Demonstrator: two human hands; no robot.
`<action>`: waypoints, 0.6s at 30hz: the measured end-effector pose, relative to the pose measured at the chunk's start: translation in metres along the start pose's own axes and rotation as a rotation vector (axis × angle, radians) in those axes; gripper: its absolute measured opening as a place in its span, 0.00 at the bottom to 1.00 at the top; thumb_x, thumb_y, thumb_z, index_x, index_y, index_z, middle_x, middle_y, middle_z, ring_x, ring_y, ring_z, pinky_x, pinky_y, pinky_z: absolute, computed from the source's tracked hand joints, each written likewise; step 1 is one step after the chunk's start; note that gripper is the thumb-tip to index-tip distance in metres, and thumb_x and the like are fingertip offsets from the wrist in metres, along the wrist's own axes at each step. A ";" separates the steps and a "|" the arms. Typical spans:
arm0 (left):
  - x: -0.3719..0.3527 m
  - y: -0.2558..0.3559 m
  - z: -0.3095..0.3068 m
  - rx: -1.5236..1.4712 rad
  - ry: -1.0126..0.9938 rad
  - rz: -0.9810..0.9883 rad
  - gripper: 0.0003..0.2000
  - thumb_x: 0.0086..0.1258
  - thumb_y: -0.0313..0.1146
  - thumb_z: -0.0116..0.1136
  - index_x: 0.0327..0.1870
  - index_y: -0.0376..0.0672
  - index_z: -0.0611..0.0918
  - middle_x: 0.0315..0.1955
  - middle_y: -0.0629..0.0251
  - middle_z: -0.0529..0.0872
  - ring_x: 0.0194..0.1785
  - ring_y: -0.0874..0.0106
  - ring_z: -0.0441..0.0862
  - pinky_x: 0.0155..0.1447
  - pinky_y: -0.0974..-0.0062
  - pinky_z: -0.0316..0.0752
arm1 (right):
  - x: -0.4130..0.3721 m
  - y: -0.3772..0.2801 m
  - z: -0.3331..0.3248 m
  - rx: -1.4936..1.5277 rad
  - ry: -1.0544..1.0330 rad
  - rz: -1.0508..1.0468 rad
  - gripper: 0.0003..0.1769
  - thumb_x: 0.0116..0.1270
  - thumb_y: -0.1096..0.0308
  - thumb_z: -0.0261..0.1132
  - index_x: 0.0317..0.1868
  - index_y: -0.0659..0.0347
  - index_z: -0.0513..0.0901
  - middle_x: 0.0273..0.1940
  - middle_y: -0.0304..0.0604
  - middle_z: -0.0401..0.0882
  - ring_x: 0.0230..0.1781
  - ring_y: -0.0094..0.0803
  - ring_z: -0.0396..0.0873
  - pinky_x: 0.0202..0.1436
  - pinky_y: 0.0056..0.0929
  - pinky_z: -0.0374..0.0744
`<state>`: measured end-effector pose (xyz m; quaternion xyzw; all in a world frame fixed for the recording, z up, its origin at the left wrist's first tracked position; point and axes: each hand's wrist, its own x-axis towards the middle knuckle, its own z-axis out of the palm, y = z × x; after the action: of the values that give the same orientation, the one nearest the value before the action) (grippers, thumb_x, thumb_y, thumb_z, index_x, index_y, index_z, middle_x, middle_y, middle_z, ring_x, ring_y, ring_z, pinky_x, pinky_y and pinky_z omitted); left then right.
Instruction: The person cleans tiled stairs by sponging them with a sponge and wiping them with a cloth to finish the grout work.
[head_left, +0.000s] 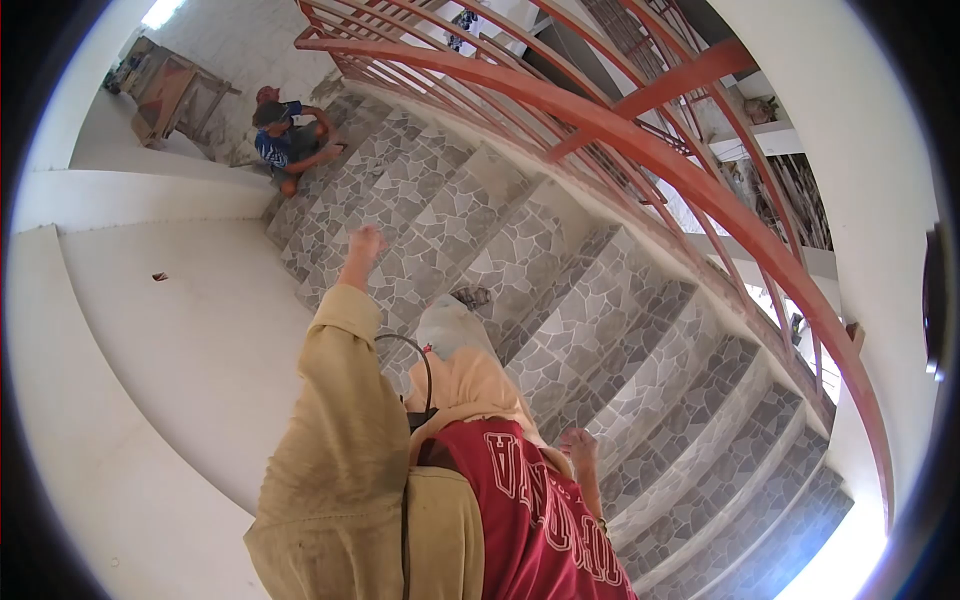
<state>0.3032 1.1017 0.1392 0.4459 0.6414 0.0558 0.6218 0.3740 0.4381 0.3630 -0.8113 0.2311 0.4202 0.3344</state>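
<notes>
My left hand (366,243) is out in front over the stone-patterned stairs (440,195), at the end of a tan sleeve (345,420). Its fingers look curled in, and I see nothing in them. Low at my right side hangs my right hand (578,445), small in view, its fingers loosely bent with no object visible. Neither hand touches the wall or the railing. A black cable (428,375) loops beside my red jersey (510,480). One dark shoe (470,297) shows on a step below my pale trousers (450,330).
A red metal railing (600,110) curves along the right edge of the stairs. On the left is a white curved wall (170,300). A person (290,140) in a cap crouches by the steps at upper left, near a wooden stand (175,100).
</notes>
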 end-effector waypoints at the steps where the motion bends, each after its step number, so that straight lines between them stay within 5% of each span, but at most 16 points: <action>1: -0.005 0.002 0.005 0.026 -0.020 -0.016 0.12 0.69 0.32 0.57 0.50 0.43 0.83 0.27 0.65 0.87 0.30 0.72 0.86 0.26 0.74 0.75 | -0.002 0.002 0.000 0.004 0.001 0.003 0.14 0.73 0.65 0.58 0.49 0.66 0.82 0.35 0.44 0.87 0.27 0.28 0.84 0.29 0.26 0.83; 6: -0.002 0.003 0.018 0.214 -0.002 -0.018 0.11 0.66 0.32 0.57 0.47 0.45 0.84 0.28 0.64 0.88 0.28 0.73 0.84 0.28 0.72 0.75 | 0.000 0.020 -0.010 0.053 0.014 -0.051 0.14 0.71 0.66 0.61 0.50 0.68 0.81 0.36 0.45 0.87 0.25 0.29 0.84 0.27 0.26 0.82; 7: 0.019 -0.014 0.019 0.420 0.013 0.192 0.10 0.64 0.32 0.57 0.44 0.46 0.85 0.28 0.63 0.88 0.26 0.74 0.84 0.30 0.71 0.76 | -0.001 0.020 -0.011 0.061 0.015 -0.048 0.14 0.71 0.66 0.61 0.50 0.68 0.81 0.36 0.45 0.87 0.25 0.29 0.84 0.27 0.26 0.82; 8: 0.031 -0.020 0.020 0.625 0.027 0.407 0.09 0.63 0.32 0.58 0.41 0.47 0.86 0.28 0.63 0.88 0.25 0.74 0.83 0.32 0.71 0.77 | -0.003 0.017 -0.010 0.070 0.149 -0.113 0.14 0.70 0.65 0.63 0.47 0.68 0.82 0.34 0.44 0.87 0.24 0.28 0.84 0.26 0.26 0.82; 11: -0.040 0.020 0.050 0.821 -0.172 0.414 0.07 0.61 0.35 0.59 0.35 0.47 0.87 0.27 0.62 0.88 0.26 0.72 0.84 0.38 0.70 0.79 | -0.017 -0.002 -0.018 -0.093 0.484 -0.189 0.15 0.67 0.61 0.67 0.36 0.68 0.84 0.23 0.42 0.84 0.20 0.28 0.81 0.22 0.28 0.78; 13: -0.053 0.005 0.102 0.871 -0.447 0.340 0.15 0.67 0.48 0.58 0.34 0.46 0.87 0.23 0.65 0.88 0.28 0.68 0.85 0.38 0.66 0.79 | -0.013 0.009 -0.027 -0.188 0.771 -0.118 0.20 0.67 0.56 0.66 0.32 0.68 0.86 0.20 0.42 0.82 0.19 0.31 0.79 0.25 0.34 0.75; 15: -0.084 -0.007 0.168 0.849 -0.697 0.145 0.30 0.71 0.66 0.44 0.43 0.49 0.88 0.41 0.58 0.90 0.50 0.66 0.86 0.54 0.66 0.78 | -0.042 -0.007 -0.033 0.153 0.960 -0.116 0.25 0.70 0.52 0.63 0.29 0.70 0.84 0.18 0.46 0.76 0.24 0.28 0.74 0.33 0.36 0.74; 16: -0.102 -0.010 0.198 0.922 -0.786 0.187 0.30 0.71 0.66 0.44 0.43 0.49 0.88 0.41 0.58 0.90 0.50 0.66 0.86 0.54 0.66 0.78 | -0.059 -0.010 -0.048 0.114 1.036 -0.059 0.27 0.71 0.50 0.61 0.28 0.69 0.84 0.20 0.44 0.76 0.25 0.30 0.73 0.35 0.39 0.73; 18: -0.153 -0.018 0.248 0.999 -1.101 0.373 0.42 0.70 0.74 0.31 0.66 0.48 0.78 0.66 0.53 0.77 0.71 0.58 0.70 0.74 0.53 0.61 | -0.104 -0.004 -0.089 0.110 1.237 -0.205 0.24 0.72 0.52 0.61 0.44 0.71 0.85 0.37 0.50 0.84 0.35 0.35 0.78 0.46 0.38 0.76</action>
<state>0.4780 0.8728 0.1875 0.7383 0.1023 -0.3670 0.5566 0.3673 0.3847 0.4893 -0.9040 0.3241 -0.1735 0.2184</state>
